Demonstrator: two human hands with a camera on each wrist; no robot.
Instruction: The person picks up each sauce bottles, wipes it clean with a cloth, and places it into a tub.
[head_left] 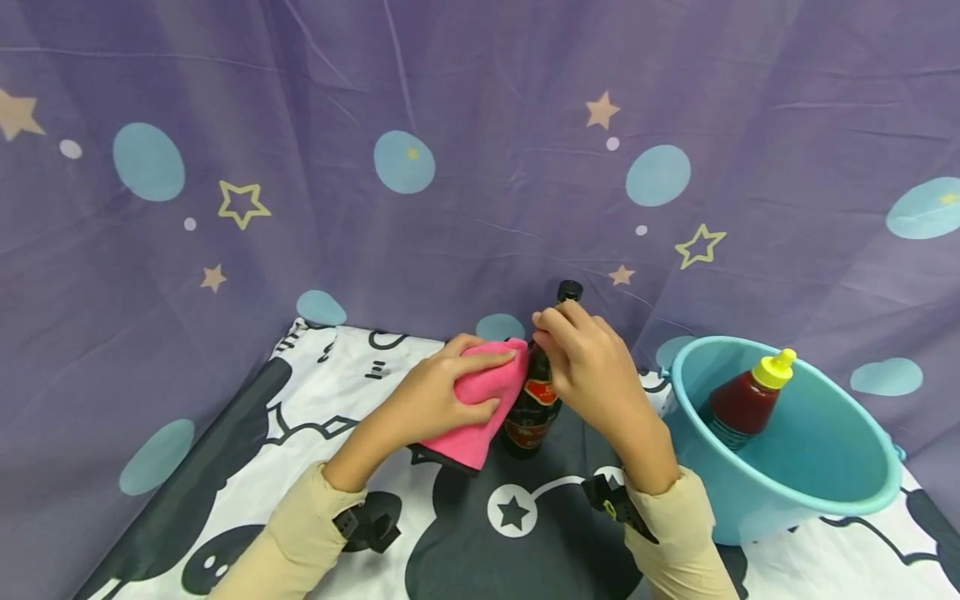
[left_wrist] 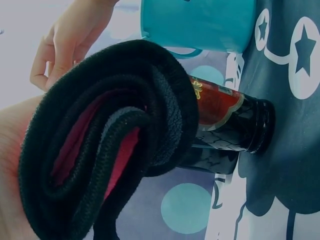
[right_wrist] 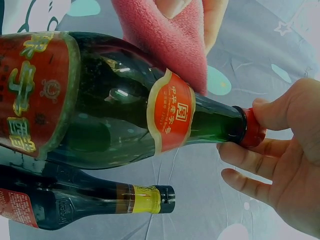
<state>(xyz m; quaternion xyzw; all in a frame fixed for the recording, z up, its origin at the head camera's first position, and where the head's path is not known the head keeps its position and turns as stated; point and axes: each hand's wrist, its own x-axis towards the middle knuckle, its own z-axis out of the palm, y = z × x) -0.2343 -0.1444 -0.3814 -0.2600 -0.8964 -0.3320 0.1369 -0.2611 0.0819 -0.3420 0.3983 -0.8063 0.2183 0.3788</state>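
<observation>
My left hand [head_left: 438, 387] grips a folded pink cloth [head_left: 487, 387] with dark edging, thumb and fingers on either side of it. Its folded layers and black rim fill much of the left wrist view. The cloth lies against the side of a green glass bottle [right_wrist: 110, 105] with red and gold labels, standing upright on the printed sheet. At the top, my right hand [right_wrist: 285, 155] pinches the bottle's red cap [right_wrist: 254, 127] between thumb and fingers. Close behind stands a darker bottle [right_wrist: 80, 200] with a black cap and yellow neck band, partly hidden in the head view.
A light blue bucket [head_left: 787, 492] stands to the right, close to my right forearm. Inside it leans a dark red squeeze bottle [head_left: 742, 408] with a yellow cap. A purple patterned curtain [head_left: 480, 233] hangs right behind the bottles; a black-and-white sheet [head_left: 517, 558] covers the surface.
</observation>
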